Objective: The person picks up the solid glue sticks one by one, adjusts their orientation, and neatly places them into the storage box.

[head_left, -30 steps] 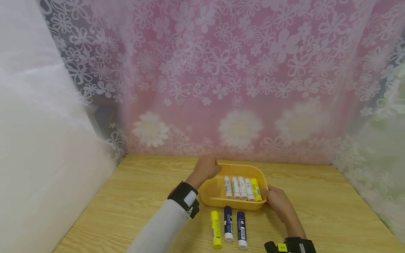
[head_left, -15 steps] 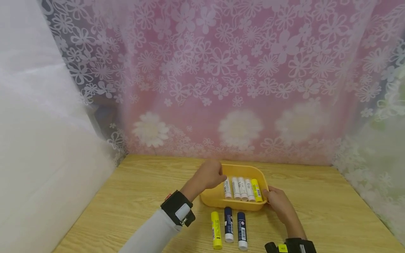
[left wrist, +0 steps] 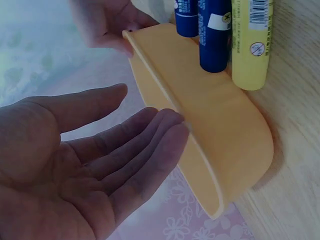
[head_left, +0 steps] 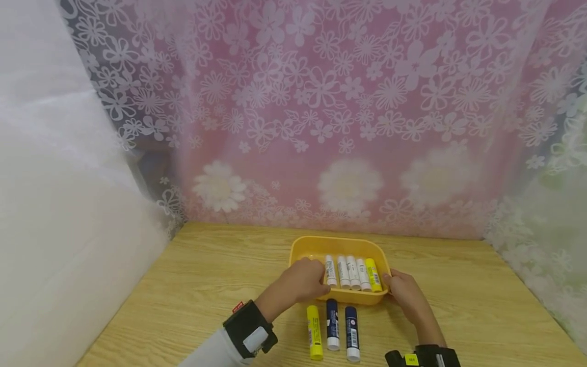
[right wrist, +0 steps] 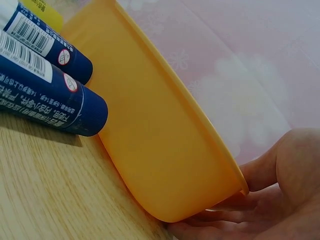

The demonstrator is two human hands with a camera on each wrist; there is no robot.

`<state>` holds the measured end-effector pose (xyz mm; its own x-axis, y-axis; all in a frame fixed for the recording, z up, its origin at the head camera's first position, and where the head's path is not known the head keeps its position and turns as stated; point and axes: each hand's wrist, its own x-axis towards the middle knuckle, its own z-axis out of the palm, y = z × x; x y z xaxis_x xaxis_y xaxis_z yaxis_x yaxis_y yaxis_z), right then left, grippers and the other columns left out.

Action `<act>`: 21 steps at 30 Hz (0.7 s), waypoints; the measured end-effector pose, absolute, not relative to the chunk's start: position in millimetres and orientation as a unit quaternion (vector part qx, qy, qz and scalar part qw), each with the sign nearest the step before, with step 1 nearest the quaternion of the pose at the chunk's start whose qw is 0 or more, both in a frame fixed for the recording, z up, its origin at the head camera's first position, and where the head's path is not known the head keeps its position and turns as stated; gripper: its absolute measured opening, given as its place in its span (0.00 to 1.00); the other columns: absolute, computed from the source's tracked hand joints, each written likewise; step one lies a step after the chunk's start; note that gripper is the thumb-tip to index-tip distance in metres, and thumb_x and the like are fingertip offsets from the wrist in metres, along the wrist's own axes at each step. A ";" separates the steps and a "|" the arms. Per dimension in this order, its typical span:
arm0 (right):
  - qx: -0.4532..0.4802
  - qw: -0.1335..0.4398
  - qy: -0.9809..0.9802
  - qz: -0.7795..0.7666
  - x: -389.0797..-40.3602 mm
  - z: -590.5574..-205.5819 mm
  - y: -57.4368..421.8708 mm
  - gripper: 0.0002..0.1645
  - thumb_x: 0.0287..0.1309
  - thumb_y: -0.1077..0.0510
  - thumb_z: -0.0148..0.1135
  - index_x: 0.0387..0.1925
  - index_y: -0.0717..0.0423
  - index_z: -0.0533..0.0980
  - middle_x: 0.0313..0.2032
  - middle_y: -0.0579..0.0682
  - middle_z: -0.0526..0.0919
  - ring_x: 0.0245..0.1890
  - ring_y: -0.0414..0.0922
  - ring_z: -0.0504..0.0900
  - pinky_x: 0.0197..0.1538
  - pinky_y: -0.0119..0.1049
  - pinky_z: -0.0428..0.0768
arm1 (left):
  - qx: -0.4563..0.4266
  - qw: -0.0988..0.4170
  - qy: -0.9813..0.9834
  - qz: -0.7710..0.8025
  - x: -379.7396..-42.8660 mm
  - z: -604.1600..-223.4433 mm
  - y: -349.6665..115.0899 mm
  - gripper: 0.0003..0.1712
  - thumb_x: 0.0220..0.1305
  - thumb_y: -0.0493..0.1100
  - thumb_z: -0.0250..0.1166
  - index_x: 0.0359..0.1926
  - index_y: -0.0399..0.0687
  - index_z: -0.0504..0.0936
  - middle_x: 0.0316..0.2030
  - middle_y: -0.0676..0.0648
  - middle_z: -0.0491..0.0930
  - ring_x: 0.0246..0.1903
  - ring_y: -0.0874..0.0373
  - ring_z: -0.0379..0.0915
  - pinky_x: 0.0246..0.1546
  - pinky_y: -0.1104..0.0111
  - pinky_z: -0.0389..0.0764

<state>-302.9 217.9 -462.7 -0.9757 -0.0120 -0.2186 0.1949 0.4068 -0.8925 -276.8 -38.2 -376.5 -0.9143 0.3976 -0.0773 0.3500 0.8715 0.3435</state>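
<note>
A yellow-orange plastic basket point(head_left: 350, 295) stands on the table, holding several white glue sticks point(head_left: 353, 272) and a yellow glue stick point(head_left: 373, 275) in a row. My right hand point(head_left: 407, 294) grips its right end, thumb at the rim and fingers under the side in the right wrist view. Over the near left part of the basket is my left hand point(head_left: 300, 280). In the left wrist view its palm shows bare, fingers loosely bent, fingertips right at the rim. Lying before the basket are another yellow glue stick point(head_left: 314, 332) and two dark blue ones point(head_left: 332, 324).
The wood-grain table point(head_left: 206, 285) reaches back to a pink flowered curtain point(head_left: 284, 127). A white sheet point(head_left: 69, 204) hangs along the left side, and a pale flowered curtain point(head_left: 545, 214) along the right.
My left hand has come from the basket's far left rim toward its near left side, uncovering the far left corner. My right hand stays at the right end.
</note>
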 end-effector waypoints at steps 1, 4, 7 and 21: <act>0.054 0.095 0.833 -0.542 -302.7 -462.7 218.1 0.34 0.77 0.55 0.37 0.74 0.74 0.55 0.68 0.71 0.68 0.66 0.63 0.70 0.68 0.62 0.70 | 0.190 0.077 0.966 0.160 -275.3 -377.9 -38.0 0.13 0.63 0.47 0.72 0.26 0.45 0.83 0.17 0.54 0.70 0.17 0.63 0.66 0.17 0.74 0.64; 0.052 0.095 0.833 -0.543 -302.5 -463.5 218.5 0.34 0.77 0.55 0.37 0.74 0.74 0.55 0.67 0.71 0.68 0.66 0.63 0.70 0.68 0.62 0.70 | 0.178 0.090 0.969 0.148 -271.3 -382.7 -37.7 0.12 0.62 0.47 0.73 0.31 0.43 0.85 0.18 0.52 0.71 0.17 0.62 0.67 0.17 0.74 0.65; 0.052 0.095 0.833 -0.543 -302.3 -464.4 218.7 0.34 0.77 0.55 0.37 0.74 0.75 0.55 0.68 0.72 0.67 0.67 0.63 0.70 0.68 0.61 0.71 | 0.166 0.100 0.972 0.135 -268.2 -388.4 -38.2 0.13 0.62 0.47 0.73 0.35 0.41 0.84 0.19 0.51 0.72 0.18 0.61 0.68 0.18 0.73 0.67; 0.054 0.094 0.833 -0.542 -302.0 -462.5 217.4 0.34 0.77 0.54 0.37 0.74 0.75 0.55 0.68 0.72 0.67 0.67 0.64 0.70 0.68 0.61 0.71 | 0.163 0.126 0.974 0.098 -259.3 -413.6 -39.6 0.16 0.57 0.51 0.76 0.30 0.44 0.83 0.18 0.52 0.70 0.19 0.60 0.65 0.20 0.71 0.63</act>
